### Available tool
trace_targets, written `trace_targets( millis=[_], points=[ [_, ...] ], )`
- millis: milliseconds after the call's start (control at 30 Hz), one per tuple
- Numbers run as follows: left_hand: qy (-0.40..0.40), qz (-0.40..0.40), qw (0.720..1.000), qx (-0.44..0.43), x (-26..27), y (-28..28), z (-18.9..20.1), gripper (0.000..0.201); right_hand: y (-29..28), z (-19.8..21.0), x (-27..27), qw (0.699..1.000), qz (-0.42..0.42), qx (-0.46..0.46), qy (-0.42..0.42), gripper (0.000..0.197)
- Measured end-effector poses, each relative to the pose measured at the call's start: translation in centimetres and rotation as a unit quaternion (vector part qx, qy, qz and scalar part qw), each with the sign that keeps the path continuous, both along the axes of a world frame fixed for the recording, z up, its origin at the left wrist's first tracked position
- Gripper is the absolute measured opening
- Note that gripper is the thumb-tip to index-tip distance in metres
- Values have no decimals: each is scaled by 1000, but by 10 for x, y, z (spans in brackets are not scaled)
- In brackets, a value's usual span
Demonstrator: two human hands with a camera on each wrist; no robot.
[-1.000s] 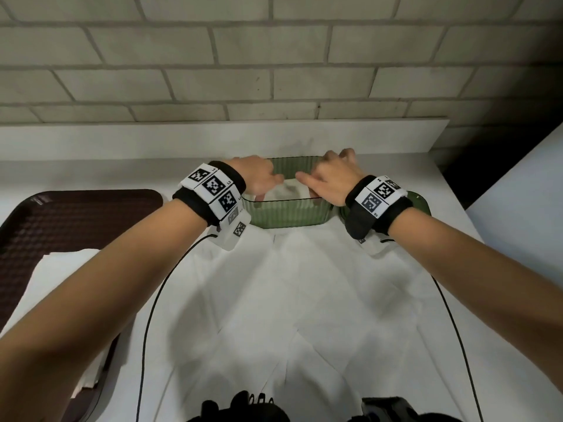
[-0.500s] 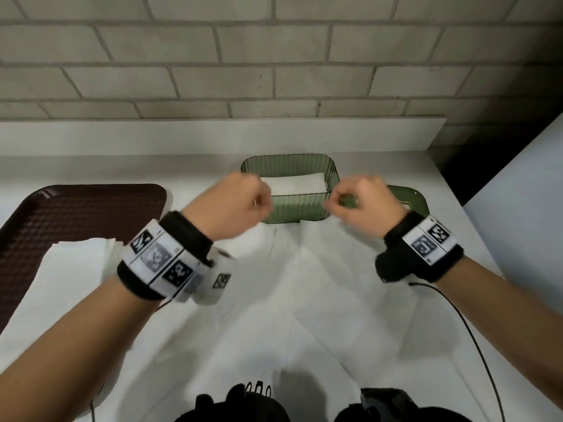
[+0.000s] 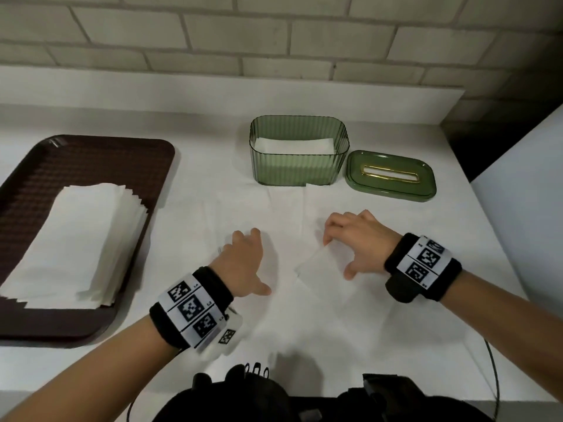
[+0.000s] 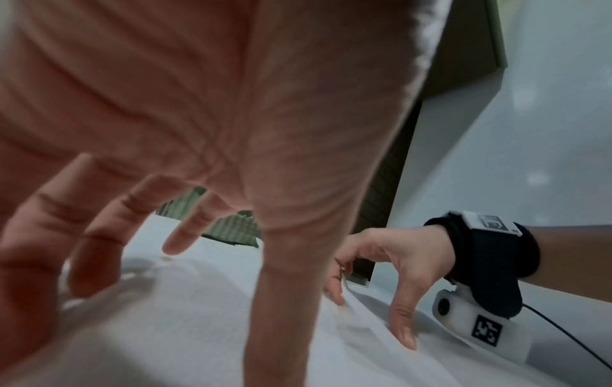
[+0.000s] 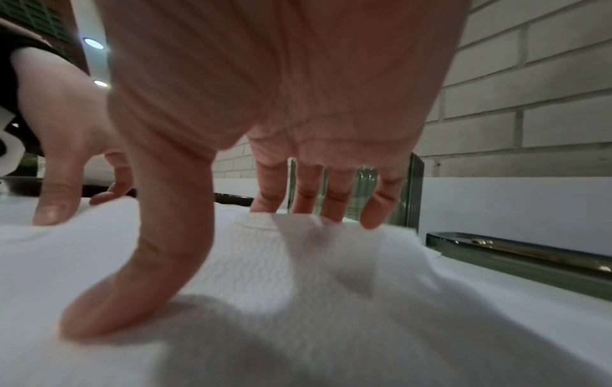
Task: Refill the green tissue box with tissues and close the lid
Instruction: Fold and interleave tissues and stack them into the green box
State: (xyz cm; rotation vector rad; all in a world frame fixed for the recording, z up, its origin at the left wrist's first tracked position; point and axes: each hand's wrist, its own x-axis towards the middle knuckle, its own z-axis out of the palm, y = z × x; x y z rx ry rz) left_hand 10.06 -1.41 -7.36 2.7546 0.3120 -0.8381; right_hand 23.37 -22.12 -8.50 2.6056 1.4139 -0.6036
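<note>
The green tissue box [image 3: 298, 166] stands open at the back of the white table, with white tissues [image 3: 292, 146] lying low inside it. Its green lid [image 3: 390, 176], with a gold-rimmed slot, lies flat just right of the box. White tissue sheets [image 3: 289, 214] are spread on the table in front of the box. My left hand [image 3: 251, 260] rests on them, its spread fingers [image 4: 178, 235] touching down. My right hand [image 3: 350, 243] has its thumb [image 5: 139, 288] and fingertips on a raised fold of tissue [image 3: 323, 266], holding nothing.
A dark brown tray [image 3: 91, 153] at the left carries a thick stack of white tissues [image 3: 73, 239]. A brick wall and a white ledge [image 3: 213, 83] run behind the box. The table's right edge drops off beside the lid. Black cables trail from both wristbands.
Both hands have drawn back from the box towards me and come down onto the sheets on the table. Their fingers, curled half a second ago, are now spread.
</note>
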Motion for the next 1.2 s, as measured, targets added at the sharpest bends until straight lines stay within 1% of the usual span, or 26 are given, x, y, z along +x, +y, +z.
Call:
trace_targets(
  millis=[67,100,133,200,233,267,300,367,400,467,533,567,600,667,700,767,833,900,933,967,1067,1133,1200],
  points=[
    [12,45,998,-38,4,2,-3,105,4,3,-2,1000,1,-12,-17,59],
    [13,55,997,-44,5,3,-4,107,4,5,-3,1000,-3,-11,-25,54],
    [8,56,998,-39,4,3,-5,106,2,7,-4,999,-17,-9,-26,48],
    [-6,49,999,-14,3,3,-6,105,-3,15,-6,998,-64,12,-2,35],
    [-15,49,999,-5,1,3,-6,101,-6,18,-6,996,-81,32,17,29],
    [-27,48,998,0,0,4,-6,90,-9,23,-6,994,-89,55,34,23],
    [-39,51,998,-6,0,6,-7,76,-12,28,-5,991,-92,83,51,18],
    [-90,68,992,-54,-1,11,-9,42,-20,43,-4,978,-104,152,100,17],
    [-123,79,985,-90,-2,14,-8,32,-23,52,-4,967,-116,187,125,18],
    [-173,101,965,-172,-5,20,-2,35,-29,66,-5,945,-144,253,149,17],
    [-209,122,933,-267,-4,27,6,21,-32,76,-7,910,-180,330,177,16],
    [-222,136,915,-308,-4,30,10,24,-33,80,-8,882,-200,375,205,17],
    [-236,154,895,-347,-2,33,13,31,-34,82,-8,850,-223,416,232,20],
    [-267,214,838,-425,1,36,18,29,-33,83,-7,792,-270,476,270,25],
    [-284,237,809,-458,3,36,21,28,-31,83,-7,772,-286,497,276,25],
    [-313,273,758,-503,9,32,25,37,-25,81,-6,738,-308,530,283,25],
    [-325,295,724,-532,15,26,25,45,-15,77,-5,714,-328,551,281,22],
    [-318,316,694,-564,22,18,24,42,-5,71,-4,696,-347,568,269,21],
    [-316,322,685,-572,25,13,24,38,0,68,-3,690,-357,575,256,21],
    [-318,325,680,-575,27,9,24,32,5,65,-1,692,-364,579,232,20],
    [-330,332,679,-565,32,-1,24,20,14,60,5,728,-370,565,117,18],
    [-333,328,684,-560,35,-5,24,18,19,61,6,745,-368,553,62,19],
    [-330,325,682,-566,38,-9,25,18,25,62,4,765,-349,542,6,17]
  ],
)
